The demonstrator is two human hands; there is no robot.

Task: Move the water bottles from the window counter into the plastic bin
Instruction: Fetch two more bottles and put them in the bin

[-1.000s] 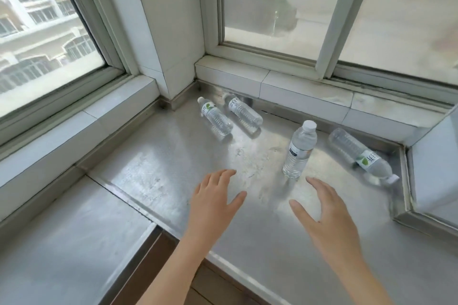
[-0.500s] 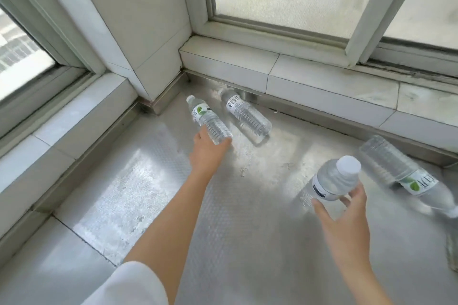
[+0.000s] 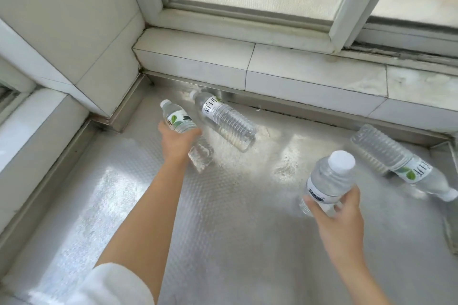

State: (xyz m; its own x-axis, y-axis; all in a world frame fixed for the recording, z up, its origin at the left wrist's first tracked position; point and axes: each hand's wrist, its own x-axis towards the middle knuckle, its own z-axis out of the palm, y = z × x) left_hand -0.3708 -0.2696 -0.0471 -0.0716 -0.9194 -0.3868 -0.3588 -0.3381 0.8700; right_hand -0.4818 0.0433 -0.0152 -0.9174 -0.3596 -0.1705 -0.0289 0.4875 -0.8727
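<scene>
Several clear water bottles with white caps are on the steel window counter. My left hand is closed around the middle of a small bottle near the back left corner, its cap pointing away from me. My right hand grips another small bottle from below, cap tilted up toward me. A larger bottle lies on its side just right of my left hand. Another large bottle lies on its side at the far right. No plastic bin is in view.
A tiled ledge runs along the back under the window frame. A tiled pillar fills the back left corner. A raised steel lip borders the counter on the right.
My left hand has closed on the small corner bottle and tipped it up. My right hand has wrapped around the formerly upright bottle and lifted it toward me. The view moved closer.
</scene>
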